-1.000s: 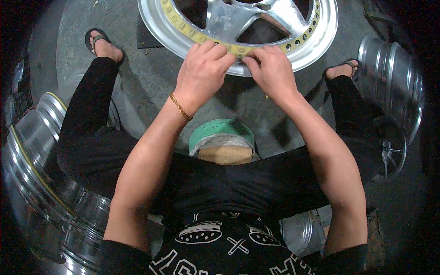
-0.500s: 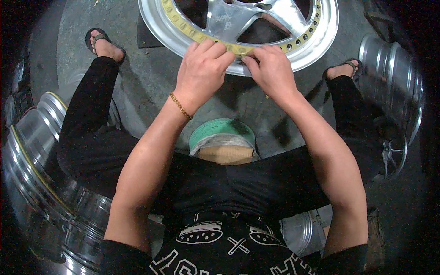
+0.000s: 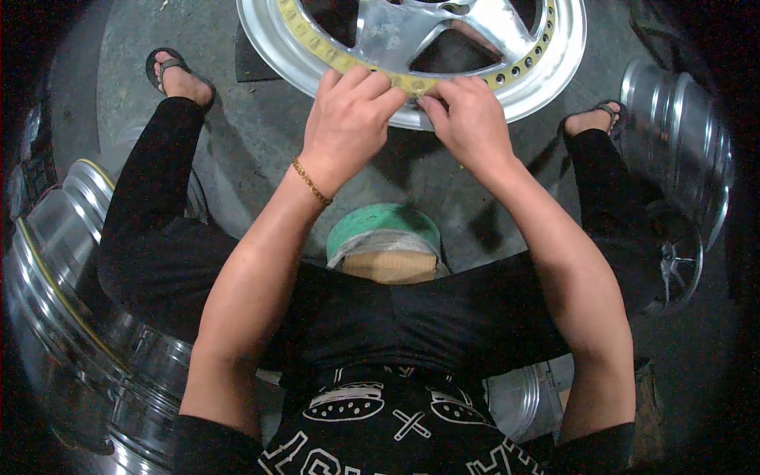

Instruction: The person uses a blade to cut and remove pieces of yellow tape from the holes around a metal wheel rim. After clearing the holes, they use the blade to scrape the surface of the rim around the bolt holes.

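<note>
A polished silver car wheel rim lies in front of me at the top of the view, its upper part cut off. Yellow tape runs along the ring inside its lip, with round hole shapes showing through on the left. On the right, the holes in the ring look dark and uncovered. My left hand is closed, its curled fingers at the tape on the near edge; its thumb is hidden. Just beside it, my right hand pinches the tape between thumb and forefinger. The hands are slightly apart.
More rims are stacked at my left, and other rims stand at my right. Between my legs is a round green-topped object with a tan block. My sandalled feet flank the wheel on the concrete floor.
Almost nothing differs. Both hands keep their place at the tape on the wheel's near edge, and the view has shifted very slightly.
</note>
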